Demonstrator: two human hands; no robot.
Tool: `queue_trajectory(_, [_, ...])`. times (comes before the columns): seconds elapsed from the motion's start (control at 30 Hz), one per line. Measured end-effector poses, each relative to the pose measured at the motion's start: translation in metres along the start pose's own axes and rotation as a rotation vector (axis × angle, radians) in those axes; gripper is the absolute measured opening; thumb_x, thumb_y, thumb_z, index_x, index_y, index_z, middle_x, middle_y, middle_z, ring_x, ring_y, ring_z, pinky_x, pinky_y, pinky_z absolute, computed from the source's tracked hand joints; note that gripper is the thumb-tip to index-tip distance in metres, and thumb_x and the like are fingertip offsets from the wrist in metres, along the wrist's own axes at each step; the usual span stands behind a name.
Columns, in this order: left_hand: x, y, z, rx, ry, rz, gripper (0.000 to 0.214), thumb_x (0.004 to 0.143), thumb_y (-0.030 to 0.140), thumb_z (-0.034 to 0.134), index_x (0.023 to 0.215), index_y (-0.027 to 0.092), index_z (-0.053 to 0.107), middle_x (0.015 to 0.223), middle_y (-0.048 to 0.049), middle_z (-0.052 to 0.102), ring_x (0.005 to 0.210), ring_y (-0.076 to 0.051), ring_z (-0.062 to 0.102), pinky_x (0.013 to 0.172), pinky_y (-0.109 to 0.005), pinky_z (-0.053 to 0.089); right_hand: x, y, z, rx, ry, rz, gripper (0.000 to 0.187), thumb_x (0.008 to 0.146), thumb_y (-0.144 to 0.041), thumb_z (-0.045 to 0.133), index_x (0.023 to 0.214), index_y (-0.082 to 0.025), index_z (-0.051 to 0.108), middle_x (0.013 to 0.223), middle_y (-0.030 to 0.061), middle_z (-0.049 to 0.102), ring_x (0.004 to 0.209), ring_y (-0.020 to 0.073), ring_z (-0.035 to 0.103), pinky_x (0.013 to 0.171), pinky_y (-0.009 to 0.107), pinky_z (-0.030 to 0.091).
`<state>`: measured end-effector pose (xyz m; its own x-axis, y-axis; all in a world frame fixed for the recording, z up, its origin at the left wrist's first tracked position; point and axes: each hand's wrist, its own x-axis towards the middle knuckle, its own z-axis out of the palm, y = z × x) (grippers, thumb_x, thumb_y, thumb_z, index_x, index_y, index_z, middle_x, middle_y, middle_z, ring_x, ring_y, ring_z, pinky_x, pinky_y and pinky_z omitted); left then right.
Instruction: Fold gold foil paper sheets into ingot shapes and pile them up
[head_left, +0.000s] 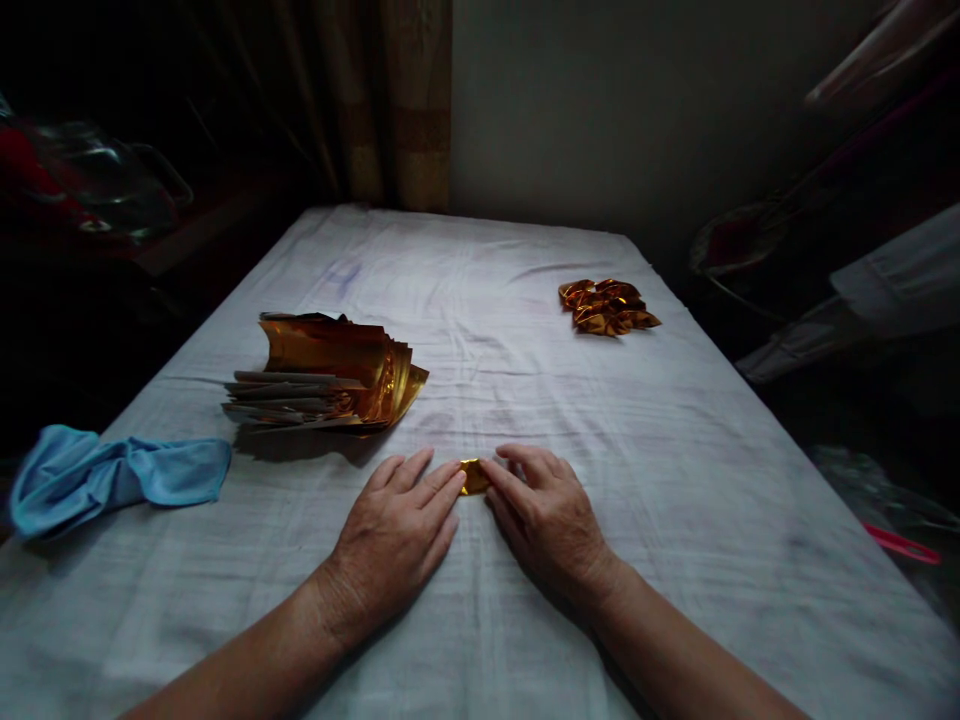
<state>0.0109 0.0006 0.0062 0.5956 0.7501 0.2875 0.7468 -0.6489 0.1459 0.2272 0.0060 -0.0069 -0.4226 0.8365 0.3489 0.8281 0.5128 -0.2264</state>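
Between my two hands a small folded piece of gold foil paper (473,477) lies on the white cloth. My left hand (397,525) presses its left end with the fingertips, the thumb tucked below. At the other end, the fingers of my right hand (551,520) hold it down, that thumb mostly hidden. Beyond my left hand a thick, curled stack of gold foil paper sheets (330,355) shows grey backs along its near side. Several folded gold foil pieces (606,306) sit in a cluster at the far right.
A crumpled blue cloth (124,478) lies at the left edge of the cloth-covered table (465,270). A glass jug (112,180) stands in the dark at far left. Curtains (390,110) hang behind the table. Something with a pink handle (900,543) is beyond the right edge.
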Motion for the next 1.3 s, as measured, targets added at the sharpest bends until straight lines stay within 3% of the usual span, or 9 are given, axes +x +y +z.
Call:
queue_trajectory(0.1, [-0.001, 0.001, 0.001, 0.002, -0.02, 0.0, 0.038, 0.096, 0.025, 0.05, 0.13, 0.016, 0.063, 0.133, -0.0065, 0.066, 0.125, -0.032, 0.056, 0.104, -0.051, 0.039, 0.0, -0.002, -0.003, 0.047, -0.123, -0.125, 0.047, 0.099, -0.035, 0.05, 0.143, -0.02, 0.053, 0.149, 0.0092, 0.052, 0.141, 0.0283, 0.039, 0.116, 0.047, 0.028])
queue_trajectory(0.23, [-0.003, 0.0, 0.002, 0.013, -0.037, 0.005, 0.039, 0.097, 0.026, 0.048, 0.133, 0.016, 0.061, 0.137, -0.006, 0.063, 0.126, -0.031, 0.055, 0.107, -0.05, 0.036, 0.003, -0.003, -0.004, 0.078, -0.333, -0.105, 0.057, 0.1, -0.043, 0.046, 0.152, -0.019, 0.04, 0.157, 0.0065, 0.04, 0.148, 0.0266, 0.028, 0.122, 0.05, 0.015])
queue_trajectory(0.43, [-0.01, -0.005, 0.003, 0.049, -0.042, 0.041, 0.042, 0.1, 0.033, 0.047, 0.138, 0.02, 0.057, 0.139, -0.0054, 0.062, 0.131, -0.031, 0.052, 0.113, -0.051, 0.029, 0.004, -0.002, -0.004, 0.022, -0.396, -0.015, 0.062, 0.1, -0.049, 0.045, 0.154, -0.02, 0.035, 0.16, 0.0082, 0.032, 0.15, 0.0287, 0.024, 0.121, 0.056, 0.016])
queue_trajectory(0.63, [-0.017, -0.011, 0.01, 0.032, -0.125, 0.02, 0.049, 0.101, 0.043, 0.043, 0.146, 0.024, 0.048, 0.147, -0.0047, 0.055, 0.139, -0.029, 0.044, 0.115, -0.051, 0.027, -0.006, 0.007, -0.009, -0.088, -0.403, 0.076, 0.065, 0.099, -0.053, 0.045, 0.154, -0.02, 0.036, 0.161, 0.0108, 0.03, 0.15, 0.0316, 0.024, 0.12, 0.056, 0.019])
queue_trajectory(0.73, [-0.018, -0.013, 0.013, 0.032, -0.122, 0.015, 0.049, 0.101, 0.043, 0.043, 0.147, 0.025, 0.047, 0.147, -0.0053, 0.055, 0.139, -0.029, 0.044, 0.116, -0.052, 0.026, -0.007, 0.01, -0.013, -0.128, -0.407, 0.118, 0.066, 0.099, -0.053, 0.044, 0.153, -0.016, 0.036, 0.161, 0.0133, 0.028, 0.15, 0.0319, 0.023, 0.12, 0.057, 0.019])
queue_trajectory(0.83, [-0.017, -0.014, 0.014, 0.047, -0.105, 0.033, 0.048, 0.1, 0.042, 0.044, 0.145, 0.025, 0.05, 0.146, -0.006, 0.056, 0.138, -0.029, 0.046, 0.116, -0.052, 0.026, -0.004, 0.003, -0.014, -0.141, -0.379, 0.132, 0.068, 0.099, -0.052, 0.043, 0.154, -0.013, 0.033, 0.162, 0.0144, 0.025, 0.151, 0.0317, 0.019, 0.12, 0.058, 0.015])
queue_trajectory(1.0, [-0.015, -0.015, 0.011, 0.072, -0.138, 0.047, 0.05, 0.101, 0.045, 0.043, 0.146, 0.024, 0.047, 0.148, -0.0056, 0.053, 0.139, -0.029, 0.045, 0.117, -0.051, 0.024, 0.002, -0.017, -0.007, -0.06, -0.387, 0.022, 0.066, 0.101, -0.053, 0.04, 0.155, -0.016, 0.032, 0.161, 0.0113, 0.029, 0.152, 0.0287, 0.019, 0.121, 0.056, 0.014])
queue_trajectory(1.17, [-0.014, -0.018, 0.006, 0.059, -0.17, 0.066, 0.05, 0.101, 0.046, 0.041, 0.146, 0.024, 0.048, 0.148, -0.0066, 0.053, 0.14, -0.029, 0.044, 0.117, -0.052, 0.024, -0.006, -0.019, -0.008, -0.073, -0.409, 0.134, 0.062, 0.101, -0.051, 0.037, 0.154, -0.017, 0.035, 0.162, 0.0113, 0.028, 0.151, 0.0294, 0.022, 0.12, 0.057, 0.018])
queue_trajectory(1.3, [-0.014, -0.012, 0.005, 0.085, -0.115, 0.053, 0.048, 0.1, 0.044, 0.045, 0.142, 0.025, 0.052, 0.145, -0.0074, 0.057, 0.138, -0.029, 0.047, 0.117, -0.054, 0.024, -0.013, -0.018, -0.012, -0.099, -0.412, 0.182, 0.062, 0.101, -0.05, 0.039, 0.155, -0.021, 0.033, 0.162, 0.0105, 0.026, 0.151, 0.0299, 0.021, 0.119, 0.057, 0.018])
